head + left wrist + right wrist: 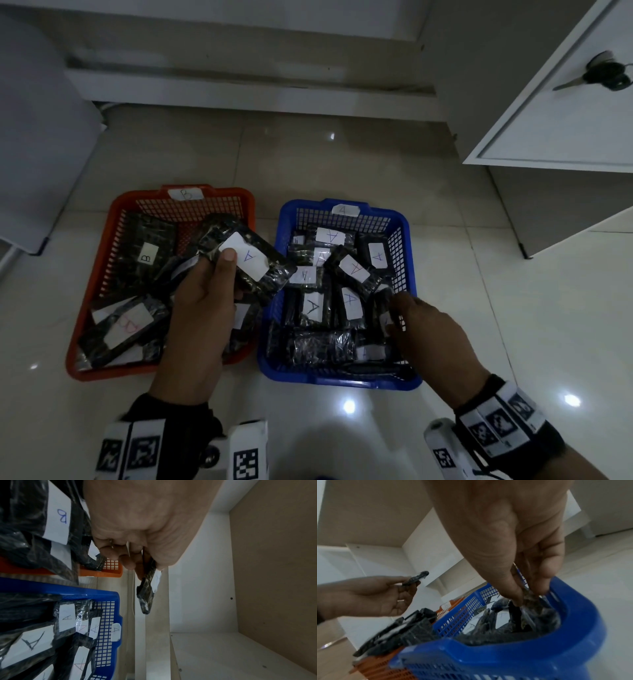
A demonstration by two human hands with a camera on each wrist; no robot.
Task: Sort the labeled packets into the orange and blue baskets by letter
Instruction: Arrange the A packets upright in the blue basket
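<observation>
On the floor stand an orange basket [102,260] tagged B and a blue basket [409,246] tagged A, both holding several black packets with white letter labels. My left hand [226,270] holds a black packet labeled A [255,265] in the air over the orange basket's right side, thumb on its label. The left wrist view shows this packet [147,592] edge-on, pinched by the left hand [137,563]. My right hand [397,311] reaches into the blue basket's right side. In the right wrist view its thumb and fingers [517,595] pinch a packet [530,605] lying there.
A white cabinet [565,120] juts in at the upper right with scissors [603,73] on it. A pale panel [34,137] stands at the left. Glossy floor tiles [342,411] surround the baskets, and a white ledge runs along the far wall.
</observation>
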